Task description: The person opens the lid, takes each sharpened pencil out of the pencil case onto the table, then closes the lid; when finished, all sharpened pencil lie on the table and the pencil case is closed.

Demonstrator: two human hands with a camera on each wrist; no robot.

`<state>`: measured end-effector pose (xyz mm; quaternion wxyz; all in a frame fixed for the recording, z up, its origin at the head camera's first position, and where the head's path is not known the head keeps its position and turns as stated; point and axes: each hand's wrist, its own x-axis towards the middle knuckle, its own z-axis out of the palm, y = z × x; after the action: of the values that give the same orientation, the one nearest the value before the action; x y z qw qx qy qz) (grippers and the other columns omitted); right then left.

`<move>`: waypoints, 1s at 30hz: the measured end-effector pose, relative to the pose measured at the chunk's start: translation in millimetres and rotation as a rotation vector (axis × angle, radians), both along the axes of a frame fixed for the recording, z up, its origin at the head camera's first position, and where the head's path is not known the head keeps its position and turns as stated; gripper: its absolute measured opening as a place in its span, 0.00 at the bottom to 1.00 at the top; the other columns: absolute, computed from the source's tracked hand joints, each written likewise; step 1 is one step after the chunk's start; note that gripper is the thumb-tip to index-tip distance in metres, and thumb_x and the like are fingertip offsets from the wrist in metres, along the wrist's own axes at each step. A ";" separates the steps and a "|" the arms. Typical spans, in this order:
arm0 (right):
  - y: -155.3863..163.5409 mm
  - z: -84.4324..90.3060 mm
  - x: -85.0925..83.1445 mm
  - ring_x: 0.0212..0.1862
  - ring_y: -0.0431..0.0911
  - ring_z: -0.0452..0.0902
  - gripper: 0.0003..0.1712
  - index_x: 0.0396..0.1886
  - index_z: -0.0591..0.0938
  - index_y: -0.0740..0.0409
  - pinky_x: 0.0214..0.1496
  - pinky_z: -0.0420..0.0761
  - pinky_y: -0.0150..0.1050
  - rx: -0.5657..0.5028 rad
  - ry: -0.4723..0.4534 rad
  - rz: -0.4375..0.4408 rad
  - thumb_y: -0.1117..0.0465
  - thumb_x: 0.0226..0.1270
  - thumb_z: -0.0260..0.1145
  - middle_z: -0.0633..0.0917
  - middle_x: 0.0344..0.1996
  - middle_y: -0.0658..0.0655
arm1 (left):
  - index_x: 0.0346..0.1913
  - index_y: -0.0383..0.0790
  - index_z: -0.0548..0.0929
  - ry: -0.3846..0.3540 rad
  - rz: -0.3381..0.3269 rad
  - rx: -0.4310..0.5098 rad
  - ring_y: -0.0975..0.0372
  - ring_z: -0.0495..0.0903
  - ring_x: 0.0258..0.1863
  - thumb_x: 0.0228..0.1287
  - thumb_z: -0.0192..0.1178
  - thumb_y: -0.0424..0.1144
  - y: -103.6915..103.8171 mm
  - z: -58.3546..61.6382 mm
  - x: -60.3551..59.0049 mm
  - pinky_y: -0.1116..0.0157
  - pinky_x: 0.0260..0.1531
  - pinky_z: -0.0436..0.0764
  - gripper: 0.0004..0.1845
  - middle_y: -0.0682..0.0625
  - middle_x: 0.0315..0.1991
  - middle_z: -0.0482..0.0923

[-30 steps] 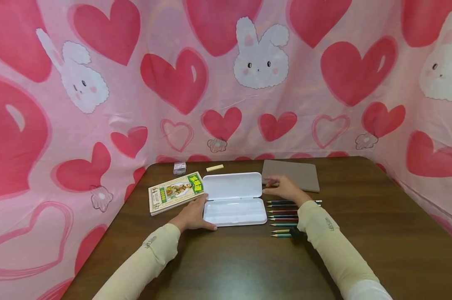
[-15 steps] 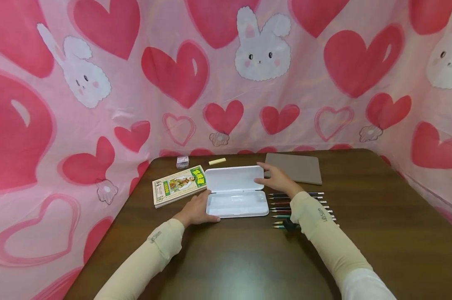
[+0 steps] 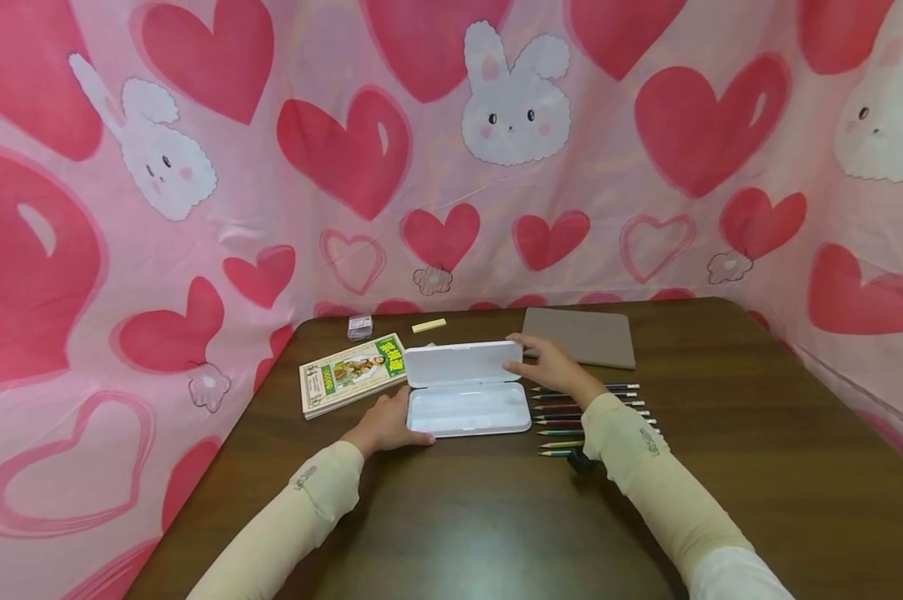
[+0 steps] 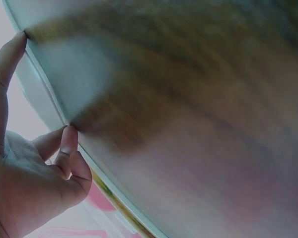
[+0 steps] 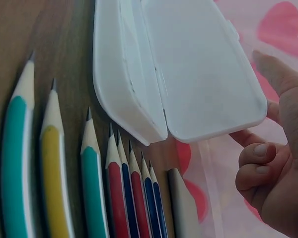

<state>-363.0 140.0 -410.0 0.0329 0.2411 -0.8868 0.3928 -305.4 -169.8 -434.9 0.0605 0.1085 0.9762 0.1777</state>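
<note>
A white pencil case (image 3: 469,410) lies open on the brown table (image 3: 496,517). Its lid (image 3: 454,364) is tilted up from the hinge. My right hand (image 3: 547,364) holds the lid's right end. In the right wrist view the thumb is above the lid (image 5: 203,74) and the curled fingers (image 5: 256,151) are under its corner. My left hand (image 3: 385,423) rests on the table against the case's front left corner with relaxed fingers. The left wrist view is blurred; there the fingertips (image 4: 68,135) touch a pale edge. Several coloured pencils (image 3: 586,412) lie in a row right of the case, also close up (image 5: 89,188).
A green and yellow book (image 3: 352,375) lies left of the case. A flat brown notebook (image 3: 580,336) sits behind the right hand. A yellow eraser (image 3: 428,326) and a small box (image 3: 359,327) lie at the back. Pink heart cloth (image 3: 196,250) surrounds the table.
My right hand moved from the table beside the pencils to the lid's right end, and the lid has tilted up. The left hand stayed at the case's corner.
</note>
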 end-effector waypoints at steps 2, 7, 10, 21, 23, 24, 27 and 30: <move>-0.4 0.0 1.3 0.58 0.56 0.71 0.28 0.58 0.75 0.55 0.58 0.71 0.55 -0.011 0.012 0.018 0.47 0.61 0.63 0.78 0.55 0.61 | 0.68 0.36 0.55 -0.020 0.018 0.005 0.51 0.69 0.52 0.38 0.70 0.63 -0.1 0.0 -0.2 0.51 0.54 0.71 0.58 0.41 0.57 0.72; -1.9 1.0 8.7 0.45 0.53 0.76 0.23 0.48 0.82 0.59 0.50 0.75 0.50 0.002 -0.017 0.057 0.46 0.70 0.52 0.82 0.42 0.61 | 0.68 0.36 0.54 -0.013 0.032 0.031 0.50 0.69 0.54 0.35 0.71 0.64 -0.6 0.0 1.0 0.51 0.55 0.71 0.60 0.40 0.55 0.72; -1.3 0.5 14.1 0.44 0.51 0.77 0.24 0.47 0.83 0.59 0.49 0.76 0.48 0.025 -0.074 0.083 0.46 0.71 0.50 0.83 0.42 0.60 | 0.67 0.38 0.55 -0.001 0.018 0.071 0.50 0.71 0.54 0.34 0.70 0.66 -1.5 -0.3 2.1 0.51 0.55 0.72 0.59 0.40 0.55 0.72; 0.6 -7.6 23.9 0.54 0.50 0.74 0.20 0.47 0.83 0.51 0.56 0.74 0.50 0.129 -0.104 0.170 0.46 0.58 0.65 0.81 0.49 0.54 | 0.73 0.45 0.46 -0.089 0.038 0.149 0.47 0.67 0.62 0.47 0.53 0.74 -10.6 0.6 0.6 0.48 0.60 0.66 0.57 0.33 0.64 0.62; 0.6 -9.6 25.0 0.54 0.51 0.74 0.21 0.46 0.83 0.51 0.57 0.73 0.51 0.146 -0.071 0.186 0.46 0.56 0.68 0.81 0.49 0.54 | 0.73 0.47 0.48 -0.091 0.031 0.172 0.47 0.66 0.63 0.49 0.52 0.74 -12.1 0.1 0.3 0.48 0.61 0.65 0.54 0.35 0.66 0.61; 0.3 -10.4 25.7 0.54 0.51 0.74 0.21 0.45 0.83 0.51 0.57 0.73 0.51 0.158 -0.055 0.189 0.46 0.55 0.68 0.80 0.49 0.54 | 0.72 0.48 0.49 -0.088 0.023 0.182 0.48 0.66 0.63 0.49 0.52 0.74 -12.7 -0.2 0.1 0.48 0.61 0.65 0.53 0.36 0.66 0.61; -0.9 -12.4 28.2 0.54 0.51 0.73 0.22 0.44 0.83 0.50 0.57 0.72 0.51 0.191 -0.024 0.185 0.45 0.52 0.71 0.79 0.49 0.54 | 0.72 0.52 0.53 -0.075 -0.004 0.183 0.49 0.66 0.63 0.50 0.52 0.73 -13.8 -1.4 -0.2 0.48 0.62 0.65 0.49 0.41 0.68 0.61; -2.8 -13.7 30.5 0.55 0.52 0.72 0.22 0.44 0.83 0.48 0.58 0.71 0.51 0.228 -0.023 0.163 0.44 0.49 0.72 0.77 0.51 0.54 | 0.71 0.56 0.56 -0.056 -0.029 0.163 0.50 0.67 0.62 0.50 0.54 0.72 -13.4 -0.3 0.7 0.47 0.60 0.66 0.46 0.44 0.67 0.63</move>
<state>-332.5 137.3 -423.7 -0.0369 0.3102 -0.9034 0.2937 -304.7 -183.2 -435.1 0.0812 0.1223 0.9547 0.2588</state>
